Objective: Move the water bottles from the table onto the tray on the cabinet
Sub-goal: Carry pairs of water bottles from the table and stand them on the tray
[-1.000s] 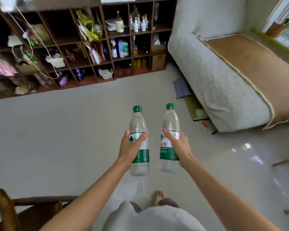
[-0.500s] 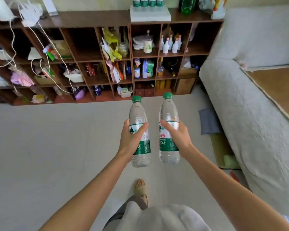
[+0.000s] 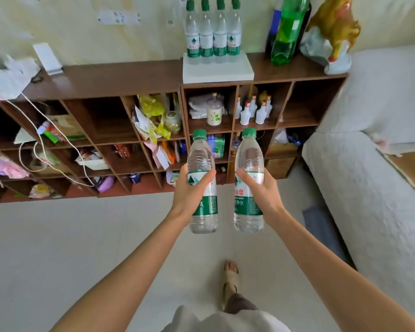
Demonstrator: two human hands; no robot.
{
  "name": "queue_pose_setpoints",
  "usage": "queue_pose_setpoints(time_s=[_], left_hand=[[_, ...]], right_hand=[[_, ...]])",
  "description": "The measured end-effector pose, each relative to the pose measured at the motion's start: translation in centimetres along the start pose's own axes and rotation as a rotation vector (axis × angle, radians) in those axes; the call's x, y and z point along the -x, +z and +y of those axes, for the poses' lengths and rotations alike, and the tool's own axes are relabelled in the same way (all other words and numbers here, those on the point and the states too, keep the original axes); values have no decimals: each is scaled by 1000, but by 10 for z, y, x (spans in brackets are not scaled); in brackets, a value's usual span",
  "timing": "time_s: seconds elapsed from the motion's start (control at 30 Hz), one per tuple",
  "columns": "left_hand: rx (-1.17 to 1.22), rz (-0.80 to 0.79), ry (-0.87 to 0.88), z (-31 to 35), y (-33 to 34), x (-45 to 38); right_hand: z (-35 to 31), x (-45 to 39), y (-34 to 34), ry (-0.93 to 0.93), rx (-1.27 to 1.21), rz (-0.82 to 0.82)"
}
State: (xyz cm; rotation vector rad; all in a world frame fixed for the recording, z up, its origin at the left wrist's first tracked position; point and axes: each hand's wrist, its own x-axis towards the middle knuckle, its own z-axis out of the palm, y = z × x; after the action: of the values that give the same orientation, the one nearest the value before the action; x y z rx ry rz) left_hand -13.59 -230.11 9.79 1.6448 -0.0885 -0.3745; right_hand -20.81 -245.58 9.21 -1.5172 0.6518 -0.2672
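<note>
- Head view: the left hand [image 3: 189,192] has its fingers and thumb wrapped round the label of one green-capped water bottle [image 3: 202,185], held upright above the floor [image 3: 58,248].
- The right hand [image 3: 261,191] is clamped in the same way round a second water bottle [image 3: 248,183], also upright; the two bottles are side by side, near each other but apart.
- Ahead stands the brown cabinet [image 3: 120,77], its open compartments full of packets, small white bottles and bags.
- On the cabinet top sits the white tray [image 3: 217,69], with four matching water bottles [image 3: 213,29] in a row along its back edge, touching one another.
- Just right of the tray stand a large green bottle [image 3: 286,32] and a golden animal figurine [image 3: 333,25].
- A white-covered sofa [image 3: 374,164] fills the right side.
- One sandalled foot [image 3: 230,275] is on the floor below the hands.
</note>
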Motion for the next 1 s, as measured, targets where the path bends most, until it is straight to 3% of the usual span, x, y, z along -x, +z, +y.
queue_pose_setpoints(time_s=[0.33,0.53,0.77,1.0], left_hand=[[-108,86,47,86,47,-226],[-136,157,234,126,48,-358],[-123,149,360,178,44,-501],[-119,142,369,174,53,-585]], right_hand=[[-92,-254,24,-88,55,-82],[-139,-385,68,-211,125,-56],[-197,-498,114,-259,87,19],[-214,-573,123,-302,121,-5]])
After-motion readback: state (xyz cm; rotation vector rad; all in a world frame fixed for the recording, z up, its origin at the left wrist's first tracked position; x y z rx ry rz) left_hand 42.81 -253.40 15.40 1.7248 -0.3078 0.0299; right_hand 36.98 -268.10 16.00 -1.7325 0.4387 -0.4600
